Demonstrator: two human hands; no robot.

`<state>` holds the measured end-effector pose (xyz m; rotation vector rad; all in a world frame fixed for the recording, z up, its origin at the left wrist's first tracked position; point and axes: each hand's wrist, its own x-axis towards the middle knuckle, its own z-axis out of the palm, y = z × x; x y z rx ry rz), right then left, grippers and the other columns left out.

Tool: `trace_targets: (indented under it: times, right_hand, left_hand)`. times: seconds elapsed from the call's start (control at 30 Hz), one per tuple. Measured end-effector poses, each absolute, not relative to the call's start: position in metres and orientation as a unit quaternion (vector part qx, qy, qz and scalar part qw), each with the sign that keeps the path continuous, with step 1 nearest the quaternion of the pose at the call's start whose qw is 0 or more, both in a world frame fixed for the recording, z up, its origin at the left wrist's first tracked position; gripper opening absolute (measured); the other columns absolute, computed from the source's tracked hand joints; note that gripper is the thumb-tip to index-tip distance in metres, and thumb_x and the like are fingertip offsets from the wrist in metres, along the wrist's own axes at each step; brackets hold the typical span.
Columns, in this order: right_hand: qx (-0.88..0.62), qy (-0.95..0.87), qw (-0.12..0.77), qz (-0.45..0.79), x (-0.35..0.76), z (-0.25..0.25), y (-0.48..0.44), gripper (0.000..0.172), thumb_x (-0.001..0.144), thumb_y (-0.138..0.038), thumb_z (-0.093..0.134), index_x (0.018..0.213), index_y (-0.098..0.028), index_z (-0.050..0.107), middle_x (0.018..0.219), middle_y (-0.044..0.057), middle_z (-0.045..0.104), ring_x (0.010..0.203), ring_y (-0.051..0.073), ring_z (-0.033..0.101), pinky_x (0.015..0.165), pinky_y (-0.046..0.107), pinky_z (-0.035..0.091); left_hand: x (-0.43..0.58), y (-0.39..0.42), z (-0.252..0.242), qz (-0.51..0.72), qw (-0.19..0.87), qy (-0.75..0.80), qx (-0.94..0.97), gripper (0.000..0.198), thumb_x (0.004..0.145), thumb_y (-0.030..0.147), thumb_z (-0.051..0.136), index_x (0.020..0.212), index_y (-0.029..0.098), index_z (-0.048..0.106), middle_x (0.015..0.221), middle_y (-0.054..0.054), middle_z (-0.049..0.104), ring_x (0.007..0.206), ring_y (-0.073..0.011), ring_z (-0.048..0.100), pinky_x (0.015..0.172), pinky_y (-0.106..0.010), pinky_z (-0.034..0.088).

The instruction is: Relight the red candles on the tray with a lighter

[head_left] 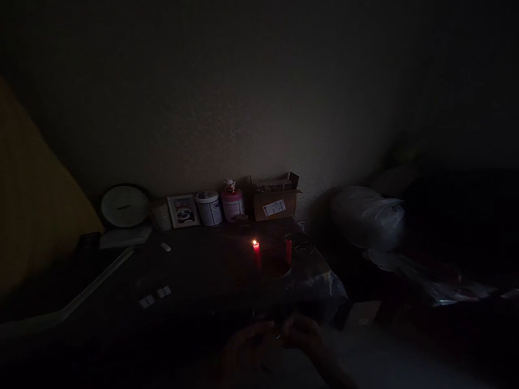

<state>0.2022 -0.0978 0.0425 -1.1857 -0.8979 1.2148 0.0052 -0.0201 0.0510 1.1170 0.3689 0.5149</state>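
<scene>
Small shiny item: seen near, between left hand and right hand | both part-curled, grip cannot be told | lit red candle: stood beyond | far cardboard box, white tub: labelled, print unreadable

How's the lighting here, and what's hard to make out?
Head view: very dark overall, brightest at the lit red candle; left hand and right hand deep in shadow, their grip unclear; faint sheen on the bulging plastic bag.
</scene>
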Motion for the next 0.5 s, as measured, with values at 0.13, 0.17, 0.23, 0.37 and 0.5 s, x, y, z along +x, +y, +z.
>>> trace_targets:
  times: [0.13, 0.17, 0.23, 0.37, 0.5]
  right_hand:
    - [-0.518, -0.385, 0.566, 0.513, 0.203, 0.048, -0.100, 0.025, 0.067, -0.037, 0.074, 0.071, -0.014, 0.065, 0.072, 0.003, 0.064, 0.071, 0.015, 0.060, 0.068, 0.026, 0.045]
    - [-0.521, -0.383, 0.565, 0.512, 0.203, 0.050, -0.100, 0.026, 0.065, -0.038, 0.075, 0.070, -0.015, 0.064, 0.070, 0.003, 0.063, 0.069, 0.015, 0.059, 0.067, 0.026, 0.045]
    - [-0.521, -0.377, 0.574, 0.508, 0.204, 0.051, -0.100, 0.029, 0.063, -0.040, 0.076, 0.068, -0.015, 0.063, 0.067, 0.002, 0.062, 0.065, 0.015, 0.058, 0.064, 0.026, 0.044]
    - [-0.493, -0.353, 0.637, 0.476, 0.206, 0.048, -0.100, 0.034, 0.066, -0.045, 0.073, 0.065, -0.015, 0.056, 0.065, 0.001, 0.059, 0.064, 0.014, 0.056, 0.063, 0.026, 0.045]
    - [-0.502, -0.300, 0.699, 0.411, 0.208, 0.043, -0.100, 0.035, 0.071, -0.043, 0.072, 0.065, -0.015, 0.052, 0.063, -0.001, 0.056, 0.058, 0.009, 0.050, 0.055, 0.020, 0.040]
  left_hand:
    - [0.004, -0.018, 0.046, 0.230, 0.797, 0.189, 0.526, 0.031, 0.071, 0.044, 0.073, 0.099, 0.033, 0.072, 0.107, -0.002, 0.069, 0.105, -0.0276, 0.059, 0.086, -0.034, 0.045]
    - [0.005, -0.018, 0.046, 0.239, 0.790, 0.201, 0.528, 0.030, 0.070, 0.042, 0.074, 0.099, 0.033, 0.072, 0.108, -0.001, 0.069, 0.103, -0.0273, 0.060, 0.082, -0.032, 0.046]
    - [0.006, -0.017, 0.047, 0.238, 0.774, 0.215, 0.546, 0.034, 0.072, 0.042, 0.072, 0.104, 0.030, 0.071, 0.106, -0.004, 0.069, 0.098, -0.0286, 0.061, 0.079, -0.035, 0.047]
    - [0.013, -0.016, 0.046, 0.255, 0.746, 0.241, 0.566, 0.025, 0.075, 0.036, 0.072, 0.097, 0.023, 0.073, 0.088, -0.007, 0.070, 0.086, -0.0252, 0.062, 0.084, -0.037, 0.043]
    - [0.021, -0.011, 0.036, 0.261, 0.800, 0.205, 0.501, 0.038, 0.068, 0.046, 0.075, 0.098, 0.023, 0.072, 0.102, -0.010, 0.069, 0.101, -0.0320, 0.060, 0.090, -0.042, 0.042]
